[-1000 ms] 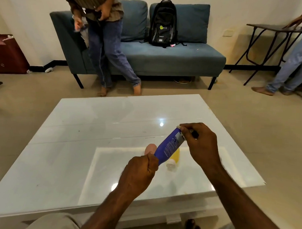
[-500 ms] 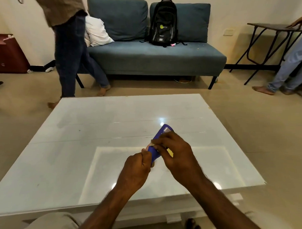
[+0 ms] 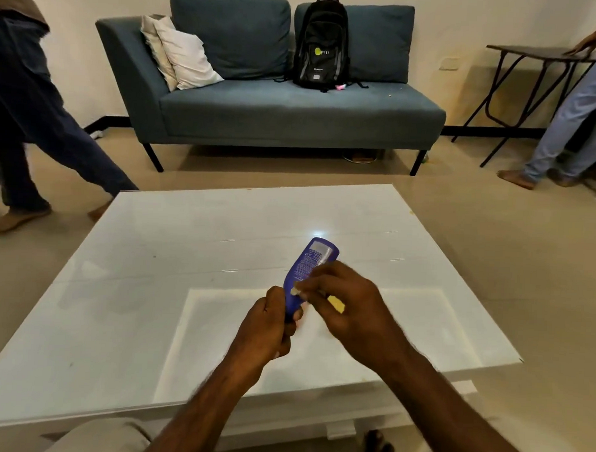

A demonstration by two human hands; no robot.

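A blue bottle (image 3: 310, 260) with white print is held tilted above the white glass table (image 3: 145, 288), its far end pointing up and away. My left hand (image 3: 266, 329) grips its near end in a fist. My right hand (image 3: 351, 309) lies across the bottle's lower middle, with blurred fingertips curled against it. A small yellow object (image 3: 337, 303) on the table shows just behind my right hand and is mostly hidden.
A blue sofa (image 3: 294, 110) stands beyond the table with a black backpack (image 3: 321, 44) and pale pillows (image 3: 184, 56). One person (image 3: 20, 114) walks at the left. Another (image 3: 571, 110) stands at the right by a dark folding table (image 3: 532, 53).
My right hand slid from the bottle's far end down to its lower middle. The person in front of the sofa walked off to the left, uncovering the pillows.
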